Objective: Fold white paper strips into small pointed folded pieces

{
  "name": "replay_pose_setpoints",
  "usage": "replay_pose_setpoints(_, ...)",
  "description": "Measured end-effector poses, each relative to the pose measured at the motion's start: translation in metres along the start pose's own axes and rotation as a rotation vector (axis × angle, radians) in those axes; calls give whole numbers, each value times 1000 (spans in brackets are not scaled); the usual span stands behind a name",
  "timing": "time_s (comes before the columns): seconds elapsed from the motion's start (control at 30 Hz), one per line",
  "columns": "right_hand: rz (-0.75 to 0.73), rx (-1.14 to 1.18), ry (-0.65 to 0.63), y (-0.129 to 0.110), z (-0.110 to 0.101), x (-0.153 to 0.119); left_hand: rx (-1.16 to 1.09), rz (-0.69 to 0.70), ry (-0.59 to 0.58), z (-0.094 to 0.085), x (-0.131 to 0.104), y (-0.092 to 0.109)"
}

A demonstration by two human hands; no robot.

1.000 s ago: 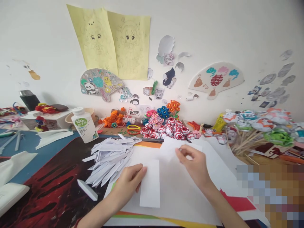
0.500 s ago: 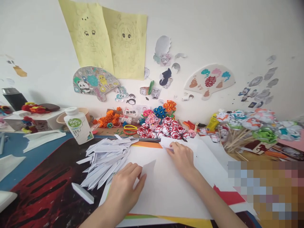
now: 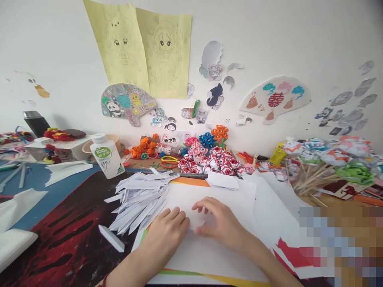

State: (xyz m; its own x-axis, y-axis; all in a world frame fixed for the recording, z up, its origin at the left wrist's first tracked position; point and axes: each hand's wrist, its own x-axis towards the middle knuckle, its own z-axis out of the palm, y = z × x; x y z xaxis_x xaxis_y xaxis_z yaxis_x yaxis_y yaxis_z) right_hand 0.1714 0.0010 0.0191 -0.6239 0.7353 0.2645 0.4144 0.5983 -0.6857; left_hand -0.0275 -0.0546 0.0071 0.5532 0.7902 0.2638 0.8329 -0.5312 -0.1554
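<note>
Over the large white sheets [image 3: 215, 259], my left hand [image 3: 167, 233] is closed, its fingertips pinching a small white paper piece [image 3: 199, 224] that is hard to make out against the white below. Facing it, my right hand [image 3: 223, 223] has its thumb and fingers curved apart at the other side of that piece. I cannot tell whether they touch it. A pile of folded white paper strips [image 3: 142, 201] lies left of the sheets, with one folded strip [image 3: 111, 238] apart from it. Small white slips [image 3: 223, 181] rest at the sheets' far edge.
Behind the sheets are red-and-white flowers [image 3: 221, 161] and orange flowers [image 3: 145, 147]. A white bottle [image 3: 107, 156] stands at the left on the dark red-black mat [image 3: 68, 223]. Paper flowers on sticks [image 3: 323, 155] stand at the right. Red paper [image 3: 295, 253] lies below them.
My right hand has left the small slips at the far edge and come down towards my left hand, its fingers now apart. The view has shifted slightly.
</note>
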Motion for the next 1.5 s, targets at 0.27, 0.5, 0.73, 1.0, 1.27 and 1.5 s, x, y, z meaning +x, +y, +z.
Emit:
replay_pose_setpoints(0.27,-99,-287,-85,1,14,-5,-78,-11,31,2,3,1)
replay_pose_setpoints(0.5,-104,-348,-99,7,-3,-4,-148,-39,16,-1,3,-2)
replay_pose_setpoints(0.73,-115,-293,-114,3,4,-3,-217,-77,20,1,2,3)
replay_pose_setpoints(1.0,94,-168,-42,9,4,-1,-307,-251,12,1,6,-5)
replay_pose_setpoints(1.27,176,-104,-52,9,3,-1,-341,-270,-43,-1,7,-3)
replay_pose_setpoints(1.5,186,-68,-77,9,3,-2,-483,-285,-41,-2,5,-3)
